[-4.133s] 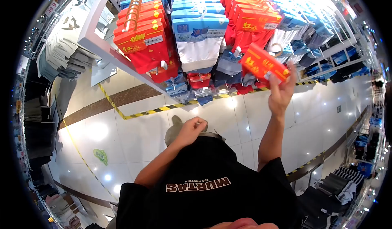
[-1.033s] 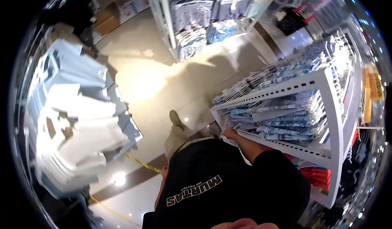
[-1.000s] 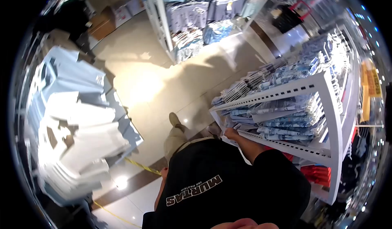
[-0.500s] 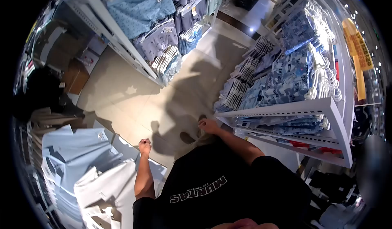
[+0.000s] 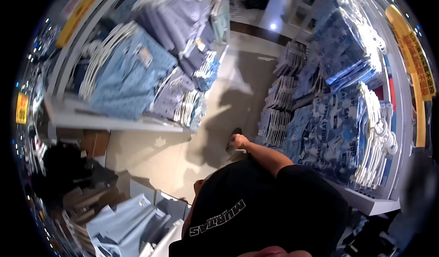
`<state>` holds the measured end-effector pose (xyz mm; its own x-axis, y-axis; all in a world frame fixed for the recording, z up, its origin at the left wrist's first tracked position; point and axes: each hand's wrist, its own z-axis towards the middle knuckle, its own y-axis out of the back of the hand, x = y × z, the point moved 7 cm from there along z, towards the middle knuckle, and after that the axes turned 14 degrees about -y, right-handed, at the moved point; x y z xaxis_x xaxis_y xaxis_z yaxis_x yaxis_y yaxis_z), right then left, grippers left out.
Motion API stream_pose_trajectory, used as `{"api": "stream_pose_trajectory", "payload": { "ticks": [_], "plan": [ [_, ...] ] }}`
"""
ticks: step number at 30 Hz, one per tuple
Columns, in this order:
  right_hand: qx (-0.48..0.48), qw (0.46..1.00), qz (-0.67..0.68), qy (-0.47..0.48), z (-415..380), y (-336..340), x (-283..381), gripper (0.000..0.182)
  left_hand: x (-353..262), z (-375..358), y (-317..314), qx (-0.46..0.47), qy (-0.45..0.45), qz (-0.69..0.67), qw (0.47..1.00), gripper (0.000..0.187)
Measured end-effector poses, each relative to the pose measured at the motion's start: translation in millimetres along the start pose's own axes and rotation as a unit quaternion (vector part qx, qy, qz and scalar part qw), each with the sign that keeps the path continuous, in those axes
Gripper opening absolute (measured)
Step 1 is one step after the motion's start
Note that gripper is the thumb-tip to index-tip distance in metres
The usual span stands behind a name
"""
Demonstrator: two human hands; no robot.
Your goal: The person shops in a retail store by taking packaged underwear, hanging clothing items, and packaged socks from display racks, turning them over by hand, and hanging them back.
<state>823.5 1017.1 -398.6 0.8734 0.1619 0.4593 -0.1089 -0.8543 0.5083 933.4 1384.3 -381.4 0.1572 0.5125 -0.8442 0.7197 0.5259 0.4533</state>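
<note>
My right hand (image 5: 238, 141) hangs in front of my body above the floor, beside the racks on the right. Its fingers are curled in, and nothing shows in them. My left hand (image 5: 199, 185) is low at my left side, partly hidden by my black shirt (image 5: 265, 202), so its fingers cannot be made out. Nearest the right hand are folded garments on white hangers (image 5: 278, 126) and blue printed shorts (image 5: 336, 129). Below the left hand lies a light blue shirt (image 5: 125, 227). Neither hand touches any garment.
On the left, a white rack (image 5: 114, 122) holds light blue shorts (image 5: 132, 74) and grey-purple shorts (image 5: 176, 16). A beige tiled aisle (image 5: 183, 154) runs ahead between the racks. Yellow signs (image 5: 409, 60) edge the right rack. A brown cardboard box (image 5: 95, 142) stands at the left.
I have moved forward along the aisle; both racks now appear closer and the light blue shirt has slid lower in view. My left hand has swung back against my body.
</note>
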Motion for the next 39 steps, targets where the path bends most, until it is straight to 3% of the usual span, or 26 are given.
{"api": "stream_pose_trajectory", "payload": {
  "ticks": [2,4,5,9,12,13,16,18,19,21,26,28,32,34,39],
  "plan": [
    [0.045,0.999,0.009,0.025,17,38,27,0.033,4,26,17,-0.025,0.007,-0.044,0.999,0.027],
    [-0.035,0.998,0.033,0.034,46,73,33,0.033,26,74,25,0.093,0.093,0.036,0.991,0.025],
    [-0.073,0.996,0.041,0.042,57,87,32,0.034,-10,87,34,0.002,0.133,-0.011,0.991,0.024],
    [-0.104,0.991,0.082,-0.007,72,151,15,0.035,-63,176,33,-0.036,0.121,-0.054,0.99,0.019],
    [-0.145,0.986,0.079,-0.013,94,160,-30,0.032,-101,239,10,0.011,-0.002,-0.023,1.0,0.019],
    [-0.094,0.965,0.242,-0.042,141,130,-77,0.025,-97,261,-2,0.004,-0.058,0.002,0.998,0.019],
    [-0.018,0.908,0.396,-0.135,179,67,-159,0.019,-179,305,-38,0.098,-0.176,0.156,0.967,0.016],
    [-0.114,0.969,0.156,-0.156,96,108,-130,0.022,-207,343,-68,0.157,-0.236,0.208,0.936,0.014],
    [-0.13,0.959,0.171,-0.184,71,116,-128,0.023,-222,360,-85,0.186,-0.264,0.215,0.922,0.014],
    [-0.162,0.912,0.268,-0.265,34,116,-132,0.028,-247,395,-118,0.254,-0.326,0.218,0.884,0.016],
    [-0.251,0.845,0.324,-0.343,-25,97,-148,0.027,-306,469,-201,0.503,-0.284,0.187,0.795,0.021],
    [-0.284,0.805,0.34,-0.395,-38,85,-141,0.028,-347,493,-227,0.559,-0.332,0.201,0.733,0.022],
    [-0.32,0.734,0.411,-0.436,-45,73,-94,0.033,-395,534,-282,0.589,-0.36,0.254,0.677,0.022],
    [-0.361,0.602,0.57,-0.427,-42,74,-67,0.03,-417,521,-310,0.624,-0.382,0.238,0.639,0.022],
    [-0.536,0.448,0.617,-0.363,-98,147,-3,0.028,-448,436,-360,0.734,-0.388,0.207,0.518,0.024]
  ]
}}
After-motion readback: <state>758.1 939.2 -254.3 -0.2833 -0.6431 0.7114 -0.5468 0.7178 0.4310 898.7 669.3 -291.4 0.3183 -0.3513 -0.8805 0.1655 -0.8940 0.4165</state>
